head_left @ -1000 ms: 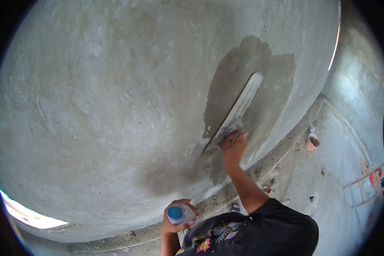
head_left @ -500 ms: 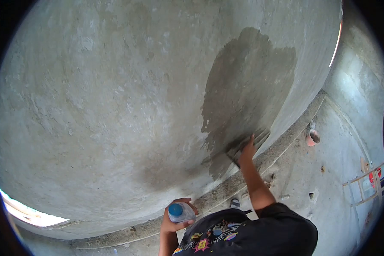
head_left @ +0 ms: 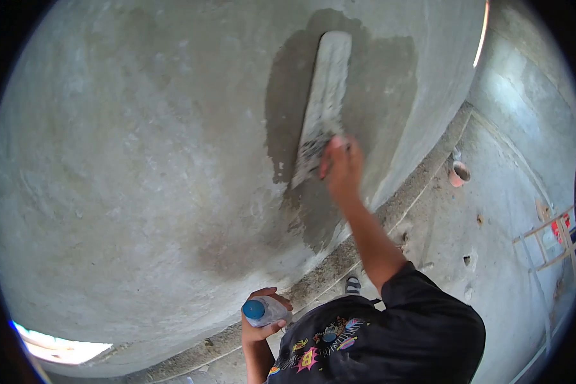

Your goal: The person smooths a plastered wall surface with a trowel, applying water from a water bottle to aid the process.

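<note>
A long, pale plastering float (head_left: 329, 77) lies against the grey plastered wall (head_left: 141, 147), its upper end tilted slightly right. My right hand (head_left: 344, 168) is closed around its handle near the lower end; the fingers are slightly blurred and the handle is mostly hidden. Around the float spreads a dark wet patch (head_left: 381, 96) with a ragged left edge. Low in the view, near my chest, my left hand (head_left: 260, 329) wraps around a clear plastic bottle (head_left: 274, 311) with a blue cap.
To the right on the concrete floor stands a pinkish bucket (head_left: 458, 174). A wooden ladder-like frame (head_left: 545, 240) is at the far right, with something red by it. A rough ledge (head_left: 333, 262) runs along the wall's foot. A bright opening (head_left: 61, 349) shows at lower left.
My right hand has moved up and left across the wet patch with the float, which now stands nearly upright with its broad face visible. My left hand keeps the bottle in about the same place.
</note>
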### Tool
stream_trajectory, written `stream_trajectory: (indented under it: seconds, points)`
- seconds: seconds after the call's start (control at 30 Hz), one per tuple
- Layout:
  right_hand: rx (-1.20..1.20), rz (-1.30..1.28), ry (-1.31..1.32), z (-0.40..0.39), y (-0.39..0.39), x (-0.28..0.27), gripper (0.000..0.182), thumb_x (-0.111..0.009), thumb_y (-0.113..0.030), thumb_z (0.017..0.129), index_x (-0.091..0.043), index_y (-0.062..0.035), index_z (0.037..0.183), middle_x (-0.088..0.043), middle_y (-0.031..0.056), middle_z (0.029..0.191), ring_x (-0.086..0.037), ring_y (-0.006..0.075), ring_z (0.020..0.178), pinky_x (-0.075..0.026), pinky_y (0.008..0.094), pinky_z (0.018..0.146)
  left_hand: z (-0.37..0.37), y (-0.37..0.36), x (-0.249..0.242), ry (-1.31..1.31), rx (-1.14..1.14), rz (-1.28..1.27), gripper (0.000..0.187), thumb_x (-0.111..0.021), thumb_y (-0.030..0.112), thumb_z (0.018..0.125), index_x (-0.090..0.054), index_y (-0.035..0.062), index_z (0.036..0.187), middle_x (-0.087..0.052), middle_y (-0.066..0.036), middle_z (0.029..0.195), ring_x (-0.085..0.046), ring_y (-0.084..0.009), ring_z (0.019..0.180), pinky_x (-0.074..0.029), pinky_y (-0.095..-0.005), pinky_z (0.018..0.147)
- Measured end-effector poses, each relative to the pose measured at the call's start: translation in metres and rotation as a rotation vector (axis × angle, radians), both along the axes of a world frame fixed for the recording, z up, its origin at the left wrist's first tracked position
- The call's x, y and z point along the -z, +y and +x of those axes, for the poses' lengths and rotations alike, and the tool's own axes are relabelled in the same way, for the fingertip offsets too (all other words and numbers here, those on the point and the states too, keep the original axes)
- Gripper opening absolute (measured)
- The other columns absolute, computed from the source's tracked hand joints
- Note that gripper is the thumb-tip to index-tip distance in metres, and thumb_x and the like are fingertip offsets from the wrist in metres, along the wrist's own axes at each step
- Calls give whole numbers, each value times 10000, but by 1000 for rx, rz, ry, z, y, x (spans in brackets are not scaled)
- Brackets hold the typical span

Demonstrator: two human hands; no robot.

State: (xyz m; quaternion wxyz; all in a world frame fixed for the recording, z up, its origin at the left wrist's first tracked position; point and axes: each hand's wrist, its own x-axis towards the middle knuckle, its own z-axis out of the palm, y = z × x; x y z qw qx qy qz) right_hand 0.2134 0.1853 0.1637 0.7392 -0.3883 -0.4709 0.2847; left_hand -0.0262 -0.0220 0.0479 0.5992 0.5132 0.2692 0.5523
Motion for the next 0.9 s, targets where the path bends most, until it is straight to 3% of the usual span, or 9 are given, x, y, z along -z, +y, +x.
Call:
stream_trajectory:
  seconds: [0.13, 0.23, 0.3, 0.37, 0.43, 0.57, 0.63, 0.77, 0.9]
  points:
    - [99, 46, -140, -41, -8, 92, 343, -560, -275, 978, -575, 66, 1022, -519, 7, 592, -478, 72, 535, -398, 260, 490, -3, -7, 8, 8, -59, 48, 756, -797, 55, 625, -439, -29, 1286, -677, -194, 872, -676, -311, 863, -515, -446, 848]
    - [146, 107, -156, -34, -2, 96, 406, -587, -306, 960, -571, 85, 1066, -536, 39, 590, -503, 99, 545, -409, 283, 494, -10, -16, 11, 33, -147, 45, 771, -798, 88, 620, -424, -14, 1287, -676, -193, 866, -674, -314, 850, -515, -463, 846]
    - [165, -242, 172, -11, 6, 52, 448, -659, -346, 907, -583, 72, 1047, -568, 78, 603, -526, 122, 545, -434, 304, 510, -14, -18, 8, 45, -160, 33, 775, -800, 98, 619, -423, -16, 1286, -675, -190, 859, -672, -313, 839, -517, -460, 841]
    - [164, -138, 108, -20, 6, 22, 400, -624, -339, 936, -576, 46, 1034, -592, 41, 646, -536, 91, 508, -444, 279, 481, -16, -22, 5, 43, -167, -6, 779, -802, 136, 628, -417, -15, 1288, -671, -183, 843, -667, -308, 808, -521, -449, 829]
    - [94, 229, -427, -27, -1, 15, 365, -648, -301, 921, -576, 46, 1011, -646, 99, 696, -601, 125, 556, -485, 310, 521, -17, -17, 12, 56, -175, 25, 781, -803, 149, 633, -414, -14, 1290, -671, -181, 839, -666, -305, 806, -521, -447, 828]
    - [130, 154, -439, -22, -3, -29, 439, -692, -372, 877, -578, 47, 942, -578, 169, 591, -605, 246, 511, -458, 359, 489, -16, -8, 8, 84, -209, 54, 795, -811, 187, 636, -410, -9, 1294, -671, -175, 819, -663, -293, 797, -523, -437, 823]
    - [228, 55, 61, -39, -4, -40, 473, -726, -413, 834, -572, 28, 913, -564, 186, 584, -607, 332, 509, -471, 387, 493, -14, -4, 8, 85, -227, 42, 796, -818, 196, 634, -416, -3, 1291, -676, -172, 814, -667, -287, 800, -527, -426, 812]
    - [126, 84, -376, -85, -34, 52, 440, -719, -373, 854, -570, 35, 922, -583, 198, 617, -617, 340, 543, -485, 384, 512, -20, -2, 7, 96, -177, 56, 779, -822, 200, 640, -430, 1, 1283, -678, -169, 808, -673, -285, 792, -531, -419, 798]
    - [178, 15, -3, -66, -21, 116, 386, -699, -318, 879, -563, 43, 894, -585, 186, 643, -602, 199, 562, -466, 362, 528, -18, 0, 10, 105, -209, 91, 780, -818, 193, 645, -431, -5, 1293, -680, -169, 810, -672, -289, 790, -529, -410, 793]
